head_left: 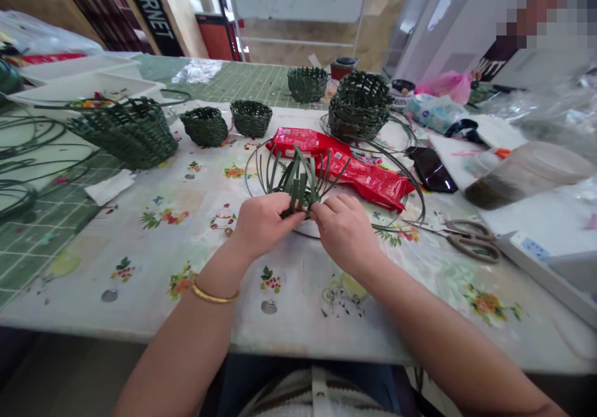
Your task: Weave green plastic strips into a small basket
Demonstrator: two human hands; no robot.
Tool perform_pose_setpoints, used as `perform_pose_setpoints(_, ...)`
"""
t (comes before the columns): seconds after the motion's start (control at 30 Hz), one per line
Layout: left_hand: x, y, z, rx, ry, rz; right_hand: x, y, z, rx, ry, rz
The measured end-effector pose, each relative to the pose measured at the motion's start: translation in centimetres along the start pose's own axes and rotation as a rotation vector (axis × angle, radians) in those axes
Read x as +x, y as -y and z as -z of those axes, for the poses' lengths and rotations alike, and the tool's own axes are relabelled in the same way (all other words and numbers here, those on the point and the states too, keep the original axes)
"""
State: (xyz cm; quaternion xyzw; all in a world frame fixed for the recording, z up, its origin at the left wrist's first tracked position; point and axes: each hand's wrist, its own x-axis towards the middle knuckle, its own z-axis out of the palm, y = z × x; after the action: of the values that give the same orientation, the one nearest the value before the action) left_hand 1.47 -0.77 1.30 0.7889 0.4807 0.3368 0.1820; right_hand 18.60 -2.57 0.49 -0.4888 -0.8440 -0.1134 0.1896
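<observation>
My left hand (pixel 265 224) and my right hand (pixel 345 230) both grip the base of a partly woven piece of dark green strips (pixel 298 187). Its loose strip ends fan upward and outward above my fingers. A thin green cord loop (pixel 254 177) curves around it on the table, and a red foil packet (pixel 359 174) lies just behind my right hand. Steel scissors with brown handles (pixel 471 241) rest to the right of that hand, beyond its reach without stretching.
Several finished green woven baskets (pixel 205 126) stand on the floral tablecloth (pixel 140 267) behind my hands, with a stacked pair (pixel 359 107) at the back right. Green strip coils (pixel 28 155) and white trays (pixel 84 87) sit left. A clear container (pixel 527 174) and a person (pixel 541 12) are right.
</observation>
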Motion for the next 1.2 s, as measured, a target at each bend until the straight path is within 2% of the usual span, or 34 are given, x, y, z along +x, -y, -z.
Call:
perform_pose_setpoints(0.17,0.0,-0.4,-0.2,0.130,0.000,-0.016,0.1,-0.2,0.2,0.038,-0.073,-0.079)
perform_pose_setpoints(0.3,-0.1,-0.8,-0.9,0.287,-0.074,-0.032,0.2,0.2,1.4,0.259,-0.037,-0.245)
perform_pose_setpoints(0.37,-0.1,-0.8,-1.1,0.288,-0.138,-0.018,0.4,0.3,2.0,0.526,0.055,-0.382)
perform_pose_setpoints(0.47,-0.2,-0.4,-1.0,0.158,-0.224,0.055,0.7,0.3,1.8,1.152,0.308,-0.644)
perform_pose_setpoints(0.5,-0.3,-0.2,-1.0,0.109,-0.240,0.077,0.8,0.3,1.5,1.362,0.344,-0.722)
perform_pose_setpoints(0.53,-0.3,0.0,-0.9,0.062,-0.247,0.090,0.9,0.2,1.0,1.541,0.331,-0.782)
perform_pose_setpoints(0.6,-0.2,0.3,-0.9,-0.016,-0.245,0.092,0.9,0.0,0.1,1.749,0.200,-0.840)
perform_pose_setpoints(0.67,-0.2,0.4,-0.8,-0.069,-0.241,0.063,0.9,-0.1,-0.7,1.781,0.061,-0.853)
perform_pose_setpoints(0.8,-0.1,0.4,-0.7,-0.142,-0.220,-0.067,0.8,-0.3,-1.3,1.631,-0.078,-0.797)
perform_pose_setpoints(0.93,-0.3,0.6,-0.5,-0.267,-0.166,-0.074,0.6,-0.7,-1.2,1.454,-0.226,-0.454)
perform_pose_setpoints(1.0,-0.4,0.8,-0.6,-0.325,-0.107,-0.063,0.5,-1.0,-1.2,1.423,-0.229,-0.331)
perform_pose_setpoints(1.03,-0.4,0.9,-0.7,-0.345,-0.080,-0.058,0.5,-1.1,-1.2,1.426,-0.197,-0.320)
perform_pose_setpoints(1.13,-0.5,0.9,-0.9,-0.373,-0.043,-0.046,0.5,-1.3,-1.2,1.472,-0.107,-0.376)
perform_pose_setpoints(1.2,-0.6,0.8,-1.0,-0.369,-0.041,-0.051,0.6,-1.2,-1.1,1.490,-0.101,-0.427)
